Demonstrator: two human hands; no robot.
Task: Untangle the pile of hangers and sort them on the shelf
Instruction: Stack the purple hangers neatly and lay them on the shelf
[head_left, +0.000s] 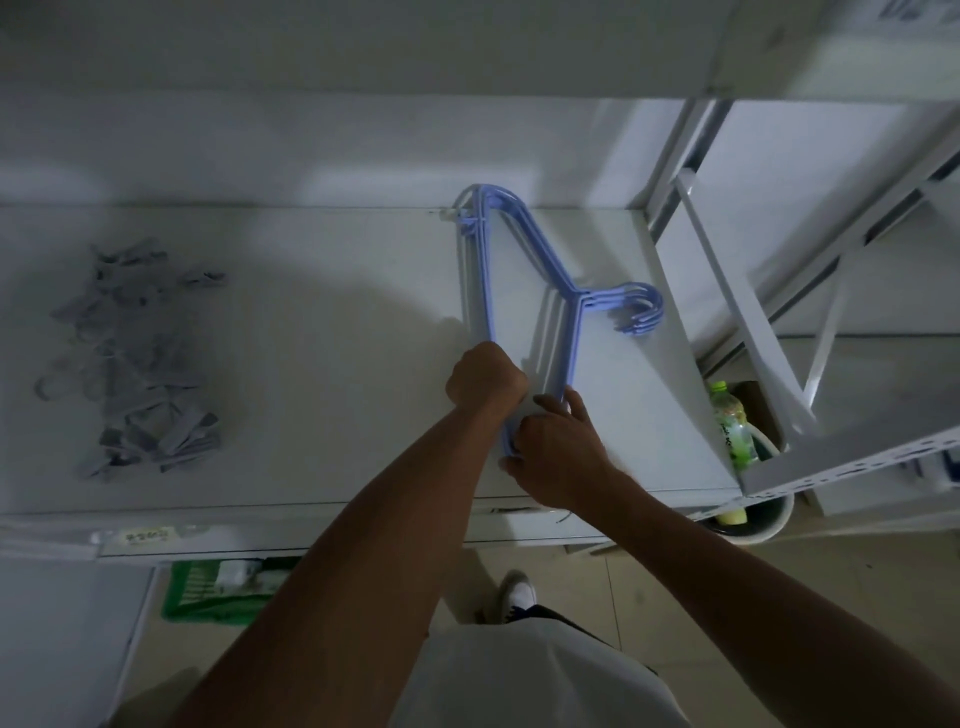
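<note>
A stack of light-blue plastic clothes hangers (487, 291) lies flat on the right part of the white shelf (322, 395). Their hooks point right and end just short of the shelf's right edge. The far shoulder ends reach the back edge by the wall, and the near ends lie close to the front edge. The left grip (485, 379) is curled into a fist around the long bottom bars. The right grip (558, 452), just beside it, pinches the near corner of the stack with bent fingers.

Well to the left sits a jumbled grey pile of small hangers (135, 364), with a broad bare stretch of shelf between the pile and the blue stack. Beyond the right edge, a green bottle (730, 426) stands in a white bucket (769, 525) under a slanted white rack frame (737, 291).
</note>
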